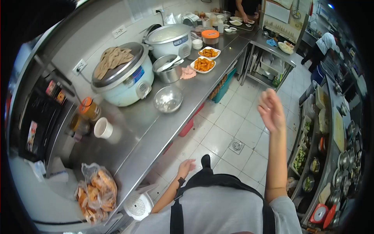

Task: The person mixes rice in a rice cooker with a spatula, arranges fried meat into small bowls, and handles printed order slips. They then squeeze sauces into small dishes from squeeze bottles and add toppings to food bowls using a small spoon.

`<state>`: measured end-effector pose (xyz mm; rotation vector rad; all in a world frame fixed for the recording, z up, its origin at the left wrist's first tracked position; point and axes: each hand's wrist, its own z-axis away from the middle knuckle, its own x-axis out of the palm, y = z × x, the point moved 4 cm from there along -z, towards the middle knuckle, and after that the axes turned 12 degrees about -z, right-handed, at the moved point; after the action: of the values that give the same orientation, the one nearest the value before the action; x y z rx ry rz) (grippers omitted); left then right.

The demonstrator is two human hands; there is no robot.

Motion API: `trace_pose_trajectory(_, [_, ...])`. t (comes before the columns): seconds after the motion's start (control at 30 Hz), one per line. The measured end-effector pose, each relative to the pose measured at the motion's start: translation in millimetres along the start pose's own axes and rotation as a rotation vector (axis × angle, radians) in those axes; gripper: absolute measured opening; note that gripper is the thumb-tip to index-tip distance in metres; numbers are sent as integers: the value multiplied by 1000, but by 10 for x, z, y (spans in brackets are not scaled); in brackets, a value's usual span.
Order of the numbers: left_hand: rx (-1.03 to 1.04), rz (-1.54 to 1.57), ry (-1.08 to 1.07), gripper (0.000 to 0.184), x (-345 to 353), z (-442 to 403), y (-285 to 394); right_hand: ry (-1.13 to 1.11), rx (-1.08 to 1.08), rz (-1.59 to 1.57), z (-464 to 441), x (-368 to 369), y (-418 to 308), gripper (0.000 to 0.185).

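My left hand (pixel 186 168) hangs low beside the front edge of the steel counter (pixel 150 136), its fingers loosely apart and nothing in it. Raised over the tiled floor on the right, my right hand (pixel 271 109) has its fingers curled in, with no object visible in them. On the counter are a clear bowl (pixel 168 99), a metal pot (pixel 167 70) with white-handled utensils, a pink cloth (pixel 188 73) and two white dishes of orange food (pixel 204 64). Neither hand touches any of these.
A large rice cooker (pixel 124 84) with a brown cloth stands against the wall. Bagged food (pixel 97 191) lies at the counter's near end. A white stool (pixel 139 205) is below left. Food bins (pixel 300 158) line the right. Two people are farther back, one bending (pixel 325 45).
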<state>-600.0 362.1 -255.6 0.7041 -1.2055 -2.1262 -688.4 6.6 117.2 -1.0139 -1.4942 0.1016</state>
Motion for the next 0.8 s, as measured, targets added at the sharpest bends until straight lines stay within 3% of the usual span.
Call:
trace_pose_trajectory(0.17, [310, 4, -26, 35, 437, -1639, 1825, 319, 148, 350, -1389, -1253, 382, 26])
trace_pose_trajectory(0.23, [317, 54, -56, 35, 541, -2399, 2211, 350, 204, 575, -1861, -1506, 399, 30])
trace_pose_trajectory(0.3, [229, 43, 75, 39, 545, -3007, 2597, 340, 225, 650, -2352, -1948, 478, 34])
trace_pose_trajectory(0.43, [182, 286, 180, 63, 578, -4063, 2833, 231, 302, 779, -3552, -2837, 794, 41])
trace_pose_trajectory(0.63, [201, 486, 324, 51, 631, -4384, 3275, 235, 333, 1013, -5166, -3747, 1507, 40])
trace_pose_trajectory(0.8, [148, 472, 463, 46, 669, -4521, 3281, 96, 650, 926, -5666, -3773, 1753, 44])
